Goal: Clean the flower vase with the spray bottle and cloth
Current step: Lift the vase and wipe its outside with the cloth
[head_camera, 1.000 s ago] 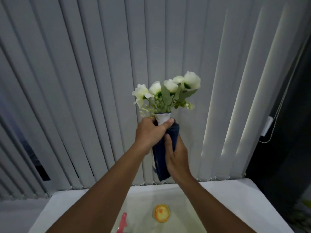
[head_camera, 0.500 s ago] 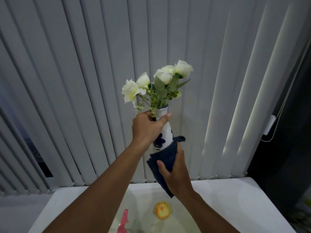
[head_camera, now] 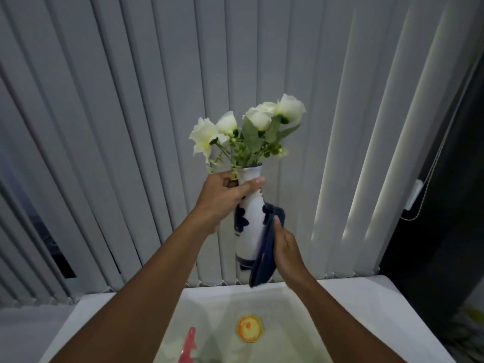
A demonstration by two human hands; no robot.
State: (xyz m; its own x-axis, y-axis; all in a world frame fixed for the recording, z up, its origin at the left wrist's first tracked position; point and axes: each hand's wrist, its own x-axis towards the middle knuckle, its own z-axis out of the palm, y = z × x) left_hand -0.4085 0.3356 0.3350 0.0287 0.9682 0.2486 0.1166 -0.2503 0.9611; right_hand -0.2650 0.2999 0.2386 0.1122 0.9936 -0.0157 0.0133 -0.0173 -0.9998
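I hold a white flower vase (head_camera: pixel 251 226) with blue markings in the air, above the table. White roses with green leaves (head_camera: pixel 251 129) stick out of its mouth. My left hand (head_camera: pixel 222 197) is wrapped around the vase's neck. My right hand (head_camera: pixel 286 247) presses a dark blue cloth (head_camera: pixel 265 254) against the vase's lower right side. The pink top of the spray bottle (head_camera: pixel 189 347) shows at the bottom edge, partly behind my left forearm.
A white table (head_camera: pixel 366 310) lies below, with a yellow-orange hexagonal object (head_camera: pixel 249 329) on it. Grey vertical blinds (head_camera: pixel 131 127) fill the background. A cord with a white weight (head_camera: pixel 413 195) hangs at the right beside a dark area.
The cloth has slid down from the vase's neck to its lower right side, uncovering the white and blue body. The left hand has kept its hold on the neck.
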